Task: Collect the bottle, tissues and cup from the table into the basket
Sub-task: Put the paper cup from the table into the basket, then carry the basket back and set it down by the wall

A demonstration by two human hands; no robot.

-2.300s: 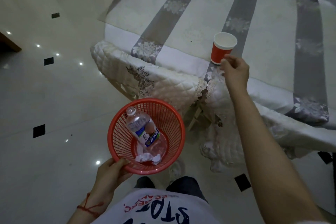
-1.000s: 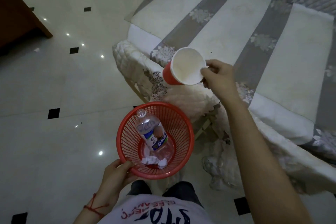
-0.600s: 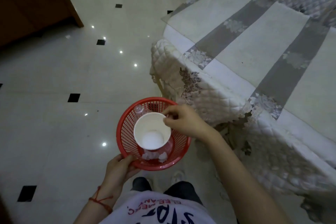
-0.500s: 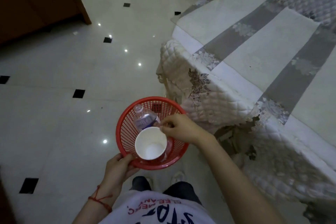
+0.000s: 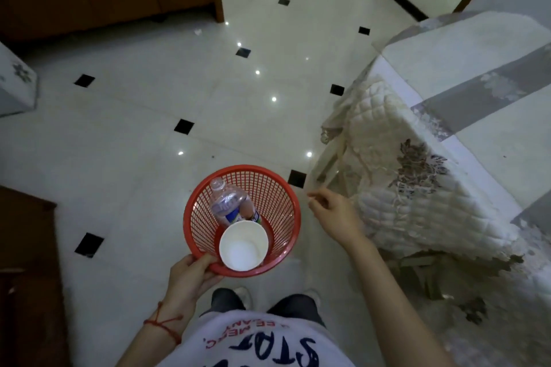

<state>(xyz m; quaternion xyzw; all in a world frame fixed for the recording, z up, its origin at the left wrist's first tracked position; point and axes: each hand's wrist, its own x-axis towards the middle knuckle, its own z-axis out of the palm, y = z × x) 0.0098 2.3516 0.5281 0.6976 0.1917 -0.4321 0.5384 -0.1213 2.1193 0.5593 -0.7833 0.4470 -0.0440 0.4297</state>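
Head view, left to right. Left hand [image 5: 190, 275] closed on the near rim of the red basket [image 5: 277, 188], thumb over the edge, carrying it above the tiled floor [image 5: 134, 116]. Inside: clear bottle [image 5: 229, 207] leaning neck-up against the far wall; white-lined cup [image 5: 244, 246] sitting upright in front of it, mouth open to the camera. Tissues not visible, likely hidden under the cup. Right hand [image 5: 334, 217] just beside the basket rim, fingers loosely curled, holding nothing. Cloth-covered table [image 5: 465, 74] at right; visible part bare.

Handling: mesh basket looks light and stiff, so a one-handed rim grip should serve. Paper cup would crush easily and is best lifted by its rim.
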